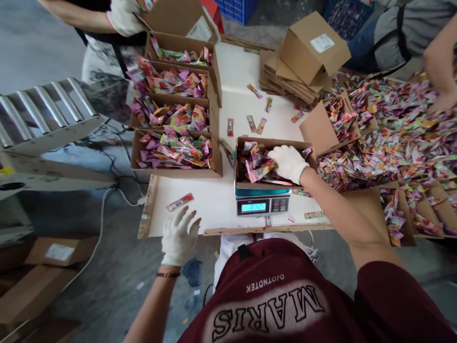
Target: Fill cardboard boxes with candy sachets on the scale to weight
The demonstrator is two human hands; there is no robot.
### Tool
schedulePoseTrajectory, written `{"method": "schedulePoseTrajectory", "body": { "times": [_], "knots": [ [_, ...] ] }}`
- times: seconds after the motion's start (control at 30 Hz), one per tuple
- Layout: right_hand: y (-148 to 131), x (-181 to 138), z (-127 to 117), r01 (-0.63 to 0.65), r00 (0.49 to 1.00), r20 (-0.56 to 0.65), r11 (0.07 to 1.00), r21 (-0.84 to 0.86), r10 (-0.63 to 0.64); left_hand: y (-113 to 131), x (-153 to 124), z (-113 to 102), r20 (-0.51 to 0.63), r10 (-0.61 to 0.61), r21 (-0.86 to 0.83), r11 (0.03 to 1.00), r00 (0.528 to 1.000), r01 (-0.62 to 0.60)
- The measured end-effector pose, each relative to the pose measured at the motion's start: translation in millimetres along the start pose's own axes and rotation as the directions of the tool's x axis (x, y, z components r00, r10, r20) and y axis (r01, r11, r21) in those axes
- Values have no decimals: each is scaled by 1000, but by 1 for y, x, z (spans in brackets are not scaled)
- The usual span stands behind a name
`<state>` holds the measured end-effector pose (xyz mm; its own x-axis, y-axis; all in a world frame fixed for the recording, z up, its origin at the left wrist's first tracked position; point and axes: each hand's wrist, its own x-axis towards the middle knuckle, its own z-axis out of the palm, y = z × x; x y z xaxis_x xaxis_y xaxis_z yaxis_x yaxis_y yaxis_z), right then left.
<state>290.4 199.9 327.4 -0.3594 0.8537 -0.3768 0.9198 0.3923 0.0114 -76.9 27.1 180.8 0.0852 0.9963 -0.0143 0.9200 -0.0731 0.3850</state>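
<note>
Maroon shirt [285, 295] fills the foreground. Beyond it, white table [200, 200]; cardboard box [273, 164] of sachets sits on scale [262, 205]. Gloved right hand [288, 163] rests fingers curled on sachets [255, 164] inside. Left hand [178, 237] hovers spread, empty, below red sachet [180, 201].

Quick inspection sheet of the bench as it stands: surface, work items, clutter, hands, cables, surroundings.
Surface: white table, wooden edge at the front.
Work items: open box of sachets on a scale, display lit but unreadable.
Clutter: loose sachets on the table; a sachet heap at right; four filled boxes in a row; flat cartons stacked.
Hands: right hand, gloved, in the box on the sachets; left hand, gloved, open, holding nothing, at the table's near edge.
Cables: white cable and dark wires on the floor at left.
Surroundings: roller conveyor at left; co-workers' arms at the far side and right.
</note>
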Motion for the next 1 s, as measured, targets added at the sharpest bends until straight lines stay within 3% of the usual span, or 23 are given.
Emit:
{"method": "schedulePoseTrajectory", "body": {
  "times": [0.1,0.17,0.23,0.33,0.4,0.47,0.6,0.7,0.77,0.87,1.0],
  "knots": [
    [20,-10,3,91,985,-164,966,241,-52,19,-9,15,49,10,-60,998,999,-7],
    [32,-21,2,185,943,-330,877,443,-32,34,-5,19,65,38,-89,996,997,-32],
    [41,-34,-1,265,881,-469,755,600,63,47,6,17,67,72,-126,990,995,-63],
    [54,-61,-7,312,770,-574,621,719,277,65,33,5,36,103,-205,974,994,-93],
    [70,-83,-9,283,697,-599,616,735,394,75,53,-9,-27,100,-248,963,995,-103],
    [93,-108,-5,177,655,-605,686,706,453,85,72,-25,-103,95,-269,956,990,-120],
    [150,-154,20,-207,694,-531,841,499,486,105,99,-53,-221,85,-253,957,971,-141],
    [178,-176,40,-410,756,-424,865,288,499,119,106,-61,-261,92,-259,952,961,-161],
    [185,-181,47,-484,766,-384,856,182,515,125,107,-61,-266,106,-271,946,958,-180],
    [178,-175,41,-470,750,-419,858,206,511,130,105,-58,-240,101,-275,947,965,-168],
    [154,-148,21,-181,783,-492,896,405,380,134,102,-54,-271,96,-284,943,958,-175]
  ]
}}
